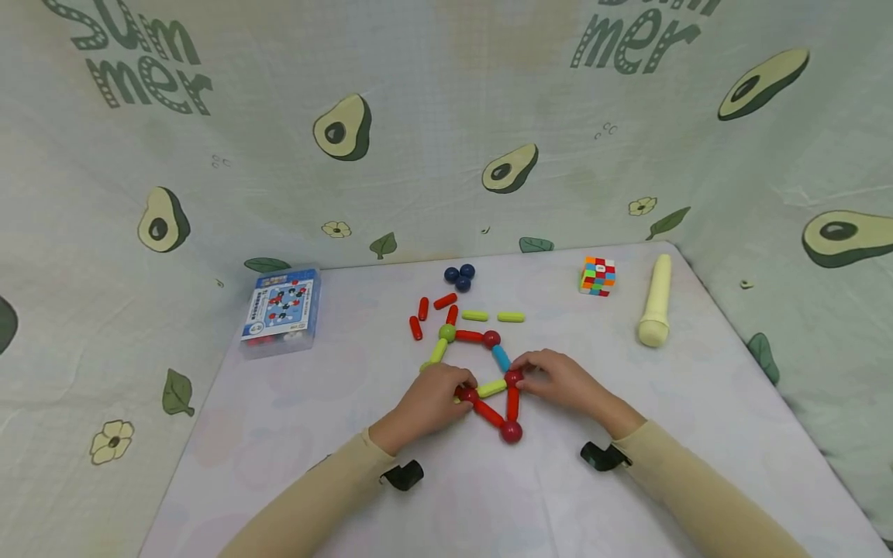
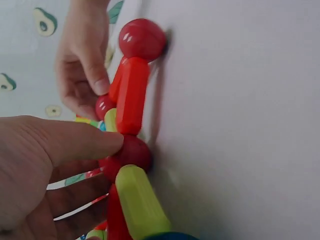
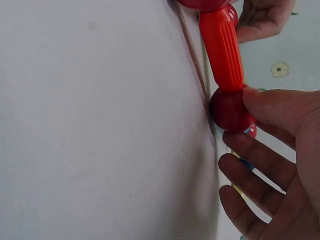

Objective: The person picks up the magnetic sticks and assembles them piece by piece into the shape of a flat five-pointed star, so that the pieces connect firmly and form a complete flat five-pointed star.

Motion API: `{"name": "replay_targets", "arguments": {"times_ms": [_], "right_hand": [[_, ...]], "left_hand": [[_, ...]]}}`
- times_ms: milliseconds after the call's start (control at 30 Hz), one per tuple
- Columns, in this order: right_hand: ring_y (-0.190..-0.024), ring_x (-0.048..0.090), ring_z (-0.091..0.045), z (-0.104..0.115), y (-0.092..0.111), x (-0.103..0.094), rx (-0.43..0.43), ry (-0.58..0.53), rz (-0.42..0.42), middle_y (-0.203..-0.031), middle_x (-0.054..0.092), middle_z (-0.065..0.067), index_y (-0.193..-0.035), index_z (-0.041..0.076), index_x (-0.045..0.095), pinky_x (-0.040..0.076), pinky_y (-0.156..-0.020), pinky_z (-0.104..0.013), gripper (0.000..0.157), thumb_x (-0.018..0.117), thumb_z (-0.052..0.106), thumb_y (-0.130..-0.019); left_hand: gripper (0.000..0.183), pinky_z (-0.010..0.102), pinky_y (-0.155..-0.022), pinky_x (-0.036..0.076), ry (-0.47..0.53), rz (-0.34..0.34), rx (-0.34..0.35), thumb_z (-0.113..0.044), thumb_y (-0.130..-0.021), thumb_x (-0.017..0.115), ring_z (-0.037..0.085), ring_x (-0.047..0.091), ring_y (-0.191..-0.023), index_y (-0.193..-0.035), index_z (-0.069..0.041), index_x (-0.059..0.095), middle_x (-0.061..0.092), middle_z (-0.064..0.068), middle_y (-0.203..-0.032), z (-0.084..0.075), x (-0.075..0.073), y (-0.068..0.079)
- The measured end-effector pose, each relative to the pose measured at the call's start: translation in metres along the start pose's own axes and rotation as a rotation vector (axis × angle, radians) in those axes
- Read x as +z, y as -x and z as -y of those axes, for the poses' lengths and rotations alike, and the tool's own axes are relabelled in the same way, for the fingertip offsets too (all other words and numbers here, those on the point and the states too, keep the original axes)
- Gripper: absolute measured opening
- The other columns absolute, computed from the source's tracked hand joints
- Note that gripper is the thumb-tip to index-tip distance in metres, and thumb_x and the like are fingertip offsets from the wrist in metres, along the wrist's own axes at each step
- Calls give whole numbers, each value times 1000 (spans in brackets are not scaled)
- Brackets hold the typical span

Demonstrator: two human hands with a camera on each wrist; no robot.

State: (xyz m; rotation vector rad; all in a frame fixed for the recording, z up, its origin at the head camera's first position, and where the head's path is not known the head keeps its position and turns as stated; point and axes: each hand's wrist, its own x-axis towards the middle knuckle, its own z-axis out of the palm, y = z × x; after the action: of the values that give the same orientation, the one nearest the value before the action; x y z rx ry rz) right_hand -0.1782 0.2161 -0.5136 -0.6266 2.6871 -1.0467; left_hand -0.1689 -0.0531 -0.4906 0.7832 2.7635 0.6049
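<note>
Red, green and blue rods joined by balls form a flat frame on the table. My left hand (image 1: pixel 434 401) pinches a red ball (image 2: pixel 135 155) at the frame's near left corner, thumb on its top. Opposite it, my right hand (image 1: pixel 561 381) pinches another red ball (image 3: pixel 232 111) between thumb and fingers. A green rod (image 1: pixel 491 388) spans the two held balls. Two red rods (image 1: pixel 488 413) run from them to a third red ball (image 1: pixel 512 432), making a triangle. Beyond lie a blue rod (image 1: pixel 501 358), a red ball (image 1: pixel 491 339) and a green ball (image 1: pixel 447 332). My left hand partly hides the frame's left side.
Loose red rods (image 1: pixel 423 308), green rods (image 1: pixel 511 317) and three dark blue balls (image 1: pixel 452 274) lie behind the frame. A clear box with a printed blue lid (image 1: pixel 281 306) sits at left. A puzzle cube (image 1: pixel 598 277) and a pale yellow microphone-shaped object (image 1: pixel 654 306) are at right.
</note>
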Motion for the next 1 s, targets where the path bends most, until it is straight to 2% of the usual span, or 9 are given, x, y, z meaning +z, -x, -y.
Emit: {"name": "replay_targets", "arguments": {"times_ms": [133, 367, 600, 700, 833, 1000], "right_hand": [[-104, 59, -15, 2, 3, 6, -8, 8, -5, -112, 67, 8, -118, 22, 70, 52, -94, -42, 27, 77, 24, -92], [-101, 60, -14, 6, 8, 16, -48, -4, -20, -110, 67, 11, -117, 23, 70, 54, -91, -39, 25, 77, 28, -93], [-102, 61, -11, 11, 10, 25, -102, 3, -12, -113, 68, 12, -119, 24, 71, 54, -92, -36, 27, 77, 28, -93], [-103, 61, -10, 14, 11, 27, -131, 4, 0, -114, 68, 12, -120, 23, 71, 54, -92, -36, 28, 77, 25, -93], [-102, 61, -9, 15, 12, 27, -162, 8, 21, -113, 68, 12, -121, 22, 72, 54, -91, -35, 29, 77, 24, -92], [-101, 61, -8, 13, 8, 20, -137, 6, 14, -111, 68, 13, -119, 23, 72, 54, -92, -36, 25, 75, 25, -94]], "left_hand": [[29, 30, -85, 53, 39, 3, -50, -27, -91, 78, 11, 61, -92, -116, -15, 72, 70, -5, -103, 2, -6, -4], [43, 32, -88, 55, 61, -84, -113, -32, -93, 75, 16, 62, -103, -131, -13, 65, 66, 1, -123, 1, -7, -23], [53, 34, -97, 53, -23, -119, -149, -38, -95, 72, 18, 61, -118, -141, -15, 59, 57, 3, -142, -7, 3, -48], [50, 34, -94, 54, -26, -119, -170, -39, -96, 70, 17, 62, -113, -139, -15, 61, 62, 2, -136, -9, 6, -53], [41, 28, -82, 55, 4, -135, -172, -38, -97, 70, 12, 61, -92, -131, -16, 67, 67, -1, -118, -9, 10, -55], [33, 23, -77, 52, 44, -155, -157, -35, -97, 71, 9, 57, -83, -124, -17, 70, 67, -4, -107, -8, 12, -53]]}}
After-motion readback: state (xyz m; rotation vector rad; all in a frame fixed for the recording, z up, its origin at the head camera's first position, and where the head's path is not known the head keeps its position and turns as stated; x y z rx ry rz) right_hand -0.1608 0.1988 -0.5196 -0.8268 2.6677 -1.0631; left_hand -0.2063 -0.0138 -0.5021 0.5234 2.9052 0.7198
